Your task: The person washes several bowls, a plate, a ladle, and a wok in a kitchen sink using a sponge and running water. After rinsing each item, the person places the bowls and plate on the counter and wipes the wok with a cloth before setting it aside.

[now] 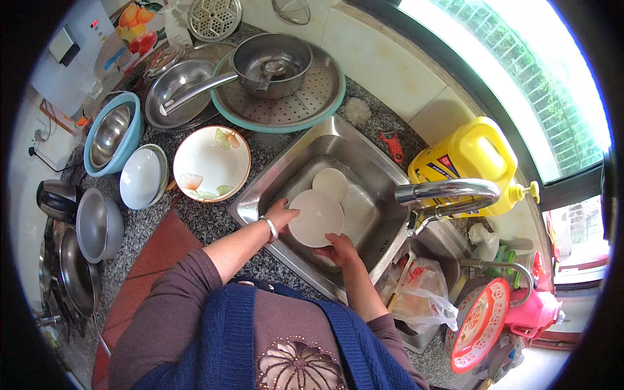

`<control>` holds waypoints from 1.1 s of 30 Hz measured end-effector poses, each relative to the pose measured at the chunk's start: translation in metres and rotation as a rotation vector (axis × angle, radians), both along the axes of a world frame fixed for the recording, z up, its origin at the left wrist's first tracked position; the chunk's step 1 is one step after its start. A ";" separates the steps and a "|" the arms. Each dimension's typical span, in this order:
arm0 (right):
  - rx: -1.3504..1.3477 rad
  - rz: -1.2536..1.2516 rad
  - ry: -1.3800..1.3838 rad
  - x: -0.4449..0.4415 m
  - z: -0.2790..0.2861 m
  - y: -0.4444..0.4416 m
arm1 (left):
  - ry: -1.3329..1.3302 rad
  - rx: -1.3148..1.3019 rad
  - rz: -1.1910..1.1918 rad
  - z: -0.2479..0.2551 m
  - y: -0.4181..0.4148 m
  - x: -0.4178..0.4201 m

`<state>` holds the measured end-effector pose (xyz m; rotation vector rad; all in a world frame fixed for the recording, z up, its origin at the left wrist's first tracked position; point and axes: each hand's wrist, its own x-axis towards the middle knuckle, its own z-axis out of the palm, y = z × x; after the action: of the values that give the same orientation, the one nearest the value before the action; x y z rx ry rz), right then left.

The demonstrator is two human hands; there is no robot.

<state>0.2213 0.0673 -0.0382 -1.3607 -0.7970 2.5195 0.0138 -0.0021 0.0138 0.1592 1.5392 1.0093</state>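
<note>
Over the stainless steel sink [370, 204], both my hands hold a white bowl [316, 218]. My left hand [282, 219], with a silver bangle at the wrist, grips its left rim, the thumb along the edge. My right hand [340, 249] holds the lower right rim, thumb on top and fingers partly hidden below. A smaller white dish [330, 184] lies in the sink just beyond the bowl, partly covered by it. The chrome faucet [446, 190] reaches over the sink's right side. A wide bowl with painted leaves [212, 163] sits on the counter to the left.
A saucepan [273, 63] stands on a perforated steel tray [317, 102] behind the sink. Stacked bowls [141, 178] and basins line the left. A red peeler [392, 146] and yellow detergent jug [468, 161] stand right; a plastic bag [424, 292] fills the second basin.
</note>
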 end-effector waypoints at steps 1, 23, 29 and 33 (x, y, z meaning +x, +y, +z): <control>-0.009 0.000 0.074 -0.005 0.006 -0.001 | -0.048 0.035 -0.025 0.002 -0.001 -0.001; 0.782 0.099 -0.111 -0.026 0.061 0.025 | 1.603 0.938 -0.284 0.162 -0.004 0.010; 1.074 0.227 -0.404 -0.019 0.080 0.004 | 1.697 0.985 -0.290 0.177 -0.013 0.012; 1.132 0.196 -0.434 -0.011 0.084 0.001 | 1.730 1.035 -0.284 0.181 -0.014 0.018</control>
<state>0.2106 0.0682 0.0458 -1.3442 -2.0526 1.3096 0.0315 -0.0165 0.1947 2.3923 2.0366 1.3684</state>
